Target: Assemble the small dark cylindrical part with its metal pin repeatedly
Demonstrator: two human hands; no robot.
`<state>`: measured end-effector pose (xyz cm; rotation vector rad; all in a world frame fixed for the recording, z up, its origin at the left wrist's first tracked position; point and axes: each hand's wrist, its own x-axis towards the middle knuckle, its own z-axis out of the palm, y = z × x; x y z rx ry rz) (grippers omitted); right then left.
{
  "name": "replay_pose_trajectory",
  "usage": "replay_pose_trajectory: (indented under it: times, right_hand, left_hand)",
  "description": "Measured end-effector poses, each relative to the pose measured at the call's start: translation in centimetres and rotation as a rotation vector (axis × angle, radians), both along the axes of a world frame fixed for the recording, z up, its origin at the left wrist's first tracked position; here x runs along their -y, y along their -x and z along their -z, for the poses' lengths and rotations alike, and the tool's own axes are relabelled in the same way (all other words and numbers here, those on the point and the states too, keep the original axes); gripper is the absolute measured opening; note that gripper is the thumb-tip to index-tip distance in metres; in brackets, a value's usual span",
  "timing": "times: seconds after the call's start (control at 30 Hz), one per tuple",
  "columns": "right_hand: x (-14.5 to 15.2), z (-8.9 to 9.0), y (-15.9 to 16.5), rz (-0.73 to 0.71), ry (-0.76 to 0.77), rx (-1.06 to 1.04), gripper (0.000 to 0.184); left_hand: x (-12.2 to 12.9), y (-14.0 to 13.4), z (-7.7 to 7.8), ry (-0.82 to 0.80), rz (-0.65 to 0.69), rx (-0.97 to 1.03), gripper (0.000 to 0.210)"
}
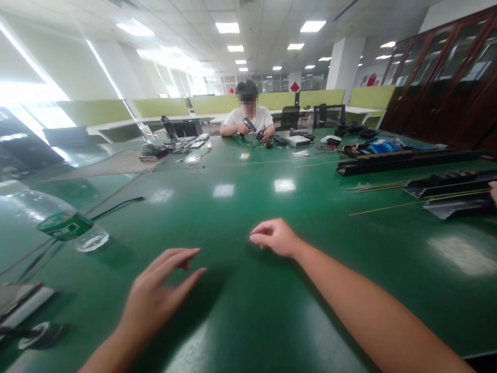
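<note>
Above the green tabletop (233, 207), my left hand (155, 290) is open, with the thumb and fingers apart and nothing between them. To its right and a little farther out, my right hand (276, 237) is closed in a pinch, thumb against the fingers, low over the table. Whatever the pinch may hold is too small or hidden to make out. A clear plastic bottle with a green label (66, 224) is tilted to the left of my left hand.
Across the table a person (248, 116) in a white shirt holds a dark tool. At right lie black metal channels (404, 160) and thin rods (382, 207), with another hand (493, 191) at the edge. A black cable (118, 207) runs near the bottle.
</note>
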<state>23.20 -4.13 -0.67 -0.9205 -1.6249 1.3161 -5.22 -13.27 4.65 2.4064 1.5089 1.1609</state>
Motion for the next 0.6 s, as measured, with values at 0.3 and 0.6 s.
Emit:
replay_pose_trajectory:
  times: [0.3, 0.6]
  right_hand:
    - [0.0, -0.2, -0.3, -0.267, 0.191, -0.196, 0.042]
    - [-0.8, 0.1, -0.5, -0.021, 0.131, -0.186, 0.034]
  left_hand:
    - [-6.2, -11.0, 0.3, 0.332, 0.408, 0.251, 0.014]
    - [-3.1, -3.6, -1.9, 0.38, -0.048, 0.436, 0.041]
